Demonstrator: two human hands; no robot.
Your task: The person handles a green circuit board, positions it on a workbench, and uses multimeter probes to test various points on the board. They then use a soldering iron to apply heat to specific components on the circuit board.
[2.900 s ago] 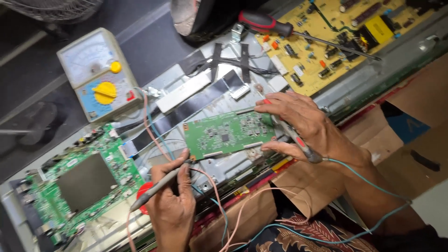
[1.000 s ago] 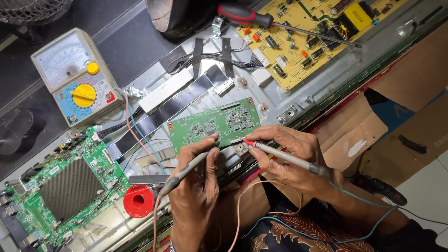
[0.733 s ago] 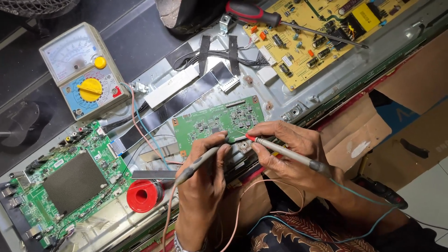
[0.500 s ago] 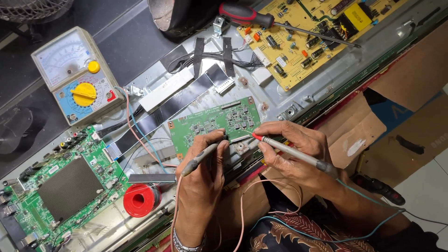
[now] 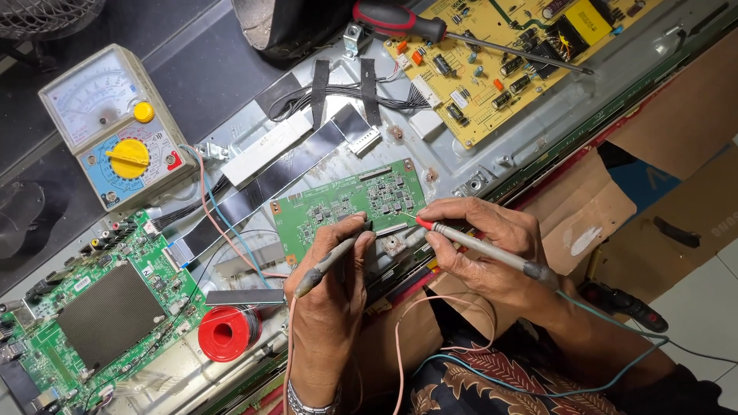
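Left hand (image 5: 327,307) pinches the black probe (image 5: 332,257), right hand (image 5: 484,246) the red-tipped probe (image 5: 480,244), pen-style for fine aim; both tips meet the small green board's (image 5: 346,204) lower edge. Meter (image 5: 115,123) faces up, readable.

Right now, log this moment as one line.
left hand: grey probe on green board | right hand: red-tipped probe at board edge

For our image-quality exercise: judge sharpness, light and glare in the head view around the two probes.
Head view: the small green board and both probes are sharp; light is soft and even, with faint shadows beneath the left hand and right hand; no strong glare on the meter.
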